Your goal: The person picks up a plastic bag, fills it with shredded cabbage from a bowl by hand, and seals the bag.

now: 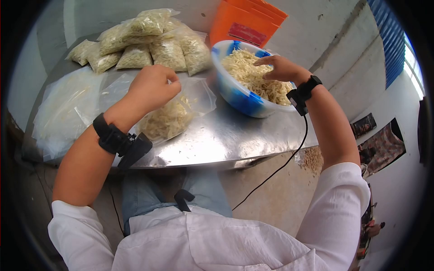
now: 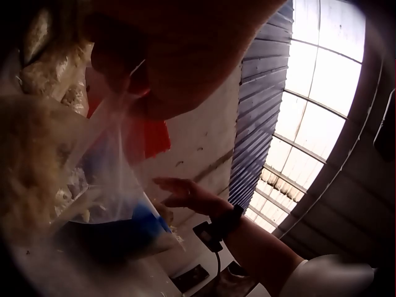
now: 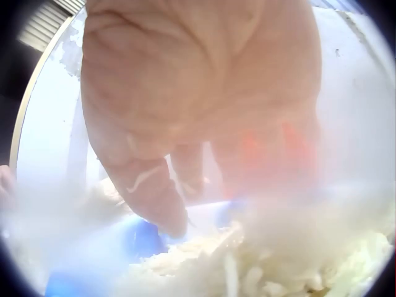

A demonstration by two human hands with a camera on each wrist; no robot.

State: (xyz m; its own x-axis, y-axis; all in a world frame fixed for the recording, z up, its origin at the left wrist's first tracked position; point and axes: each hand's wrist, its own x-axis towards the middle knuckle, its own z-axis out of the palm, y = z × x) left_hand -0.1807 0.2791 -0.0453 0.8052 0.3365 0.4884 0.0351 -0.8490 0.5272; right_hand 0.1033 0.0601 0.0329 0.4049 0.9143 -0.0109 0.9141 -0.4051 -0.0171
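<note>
My left hand pinches the upper edge of a clear plastic bag that stands on the metal table, partly filled with pale shreds. In the left wrist view the plastic stretches down from the fingers of that hand. My right hand is over a blue-and-white basin heaped with the same pale shreds. Its fingers are loosely spread, and a few strands cling to the thumb in the right wrist view. No clump shows in its grasp.
A pile of filled clear bags lies at the table's back. Flat plastic bags are stacked at the left on the metal table. Behind the basin stands an orange container by the wall. A black cable hangs from the right wrist.
</note>
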